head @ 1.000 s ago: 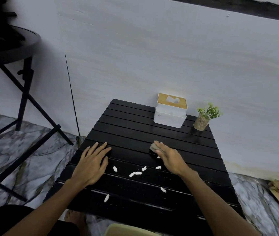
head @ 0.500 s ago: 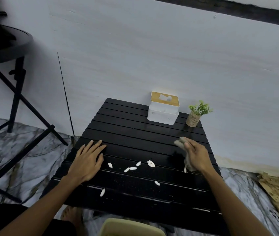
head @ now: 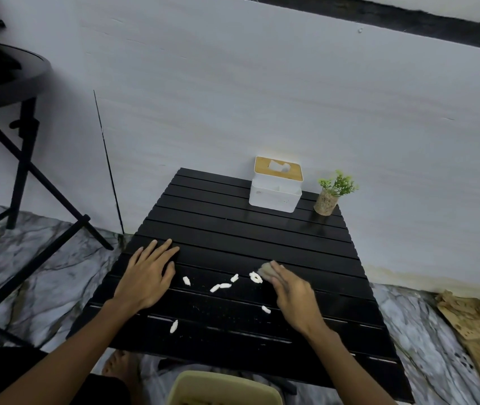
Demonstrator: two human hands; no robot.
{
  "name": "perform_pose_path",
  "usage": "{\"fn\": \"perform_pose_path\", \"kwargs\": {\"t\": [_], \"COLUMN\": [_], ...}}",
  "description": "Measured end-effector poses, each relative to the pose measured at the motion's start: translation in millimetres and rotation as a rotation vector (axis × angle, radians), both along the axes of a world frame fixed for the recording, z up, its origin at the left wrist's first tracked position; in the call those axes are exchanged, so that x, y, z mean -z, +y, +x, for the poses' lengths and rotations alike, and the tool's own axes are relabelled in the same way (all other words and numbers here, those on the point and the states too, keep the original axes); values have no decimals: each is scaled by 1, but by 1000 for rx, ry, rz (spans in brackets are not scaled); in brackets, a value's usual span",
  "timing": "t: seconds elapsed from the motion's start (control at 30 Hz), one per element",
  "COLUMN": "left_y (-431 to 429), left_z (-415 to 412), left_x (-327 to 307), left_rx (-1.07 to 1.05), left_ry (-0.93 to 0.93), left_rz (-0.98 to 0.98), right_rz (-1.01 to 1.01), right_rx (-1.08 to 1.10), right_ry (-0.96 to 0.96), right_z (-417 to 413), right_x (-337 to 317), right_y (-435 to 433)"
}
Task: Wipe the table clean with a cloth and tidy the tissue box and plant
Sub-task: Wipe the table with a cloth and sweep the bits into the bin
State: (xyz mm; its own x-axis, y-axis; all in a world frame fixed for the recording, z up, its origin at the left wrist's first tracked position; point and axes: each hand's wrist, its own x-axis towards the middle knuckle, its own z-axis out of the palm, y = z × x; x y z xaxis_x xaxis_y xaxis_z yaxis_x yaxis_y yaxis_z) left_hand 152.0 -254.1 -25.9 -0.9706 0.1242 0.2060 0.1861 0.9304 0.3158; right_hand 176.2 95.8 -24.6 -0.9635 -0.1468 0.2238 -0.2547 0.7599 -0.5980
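Note:
A black slatted table [head: 232,229] stands against a pale wall. My right hand [head: 294,293] presses a small grey cloth [head: 265,270] onto the table's middle, beside several white scraps [head: 224,285]. My left hand [head: 148,273] lies flat on the left part of the table, fingers spread, holding nothing. A white tissue box [head: 275,191] with a wooden lid stands at the far edge. Right of it is a small green plant [head: 330,194] in a cork-coloured pot.
A pale green bin [head: 221,387] sits below the table's near edge. A black round stand [head: 19,118] with crossed legs is at the left. Torn cardboard [head: 478,323] lies on the marble floor at the right. My bare foot [head: 118,366] shows under the table.
My right hand swept the cloth out to the right side of the table and has come back left to the middle beside the scraps. The left hand stayed put.

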Motion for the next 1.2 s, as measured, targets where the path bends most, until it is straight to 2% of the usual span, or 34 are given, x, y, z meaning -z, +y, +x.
{"fn": "perform_pose_path", "kwargs": {"t": [0.13, 0.23, 0.3, 0.4, 0.57, 0.73, 0.97, 1.07, 1.13, 1.2], "left_y": [-1, -1, -1, -3, -5, -5, -5, -6, -6, -7], "left_z": [1, 1, 2, 5, 11, 15, 26, 32, 35, 38], "left_x": [-1, 0, 0, 0, 0, 0, 2, 2, 2, 2], "left_rx": [5, 9, 12, 28, 51, 64, 88, 96, 95, 91], "left_ry": [-3, -2, -4, -10, -7, -12, -21, -26, -27, -27], "left_rz": [2, 3, 5, 6, 13, 28, 49, 51, 49, 44], "right_rz": [-287, -447, -385, -166, 70, 66, -5, -198, -360, -366], "right_rx": [-148, 32, 148, 196, -5, -266, -418, -333, -154, 45], "right_ry": [-97, -118, -90, -44, 10, -29, -98, -107, -59, 51], "right_z": [20, 12, -3, -22, -18, 23, 76, 78, 67, 39], "right_x": [-32, -49, -43, -23, -9, -17, -25, -35, -44, -40], "right_y": [-18, -2, 20, 42, 21, 3, -7, -5, -3, 3]}}
